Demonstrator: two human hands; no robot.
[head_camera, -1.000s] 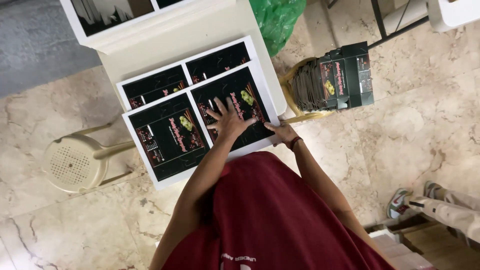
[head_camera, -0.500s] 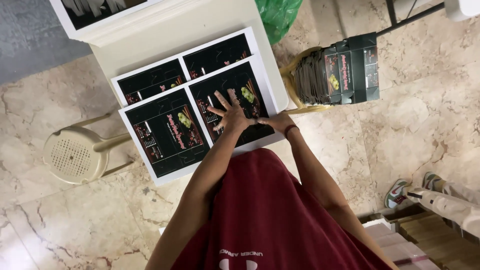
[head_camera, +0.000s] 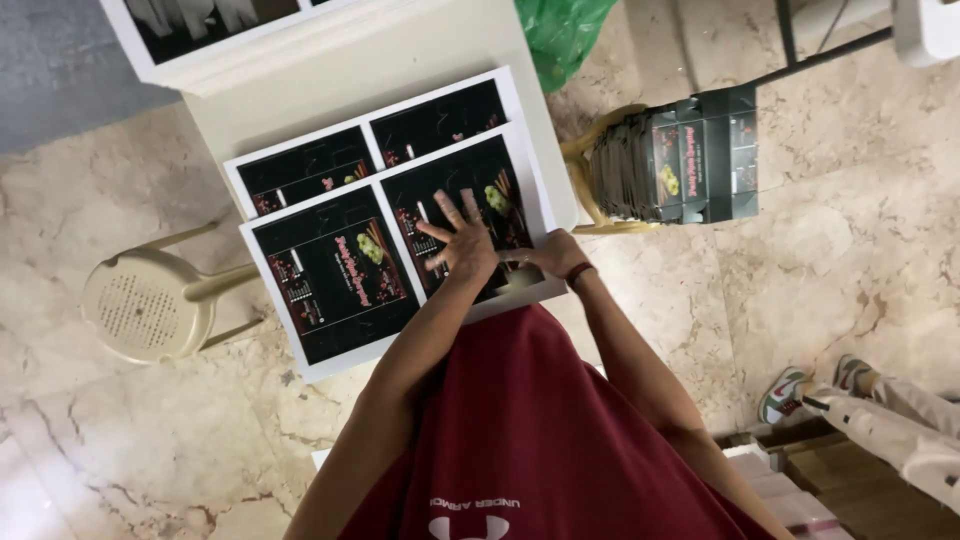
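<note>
looks like they're mid-way through working a box blank loose: left hand (head_camera: 462, 243) spread flat on the printed sheet (head_camera: 400, 250), right hand (head_camera: 552, 256) pinching its edge, so careful peeling's needed.

Left hand (head_camera: 462, 245) and right hand (head_camera: 548, 256) press the printed sheet (head_camera: 335, 275) flat.

I see a white printed sheet (head_camera: 335, 275) on the counter (head_camera: 400, 75), carrying two black flat box layouts with red and green artwork. A second, similar sheet (head_camera: 370, 150) lies under it, farther up. To the right, a stack of dark folded cartons (head_camera: 675, 160) stands on a yellow stool (head_camera: 590, 150).
</note>
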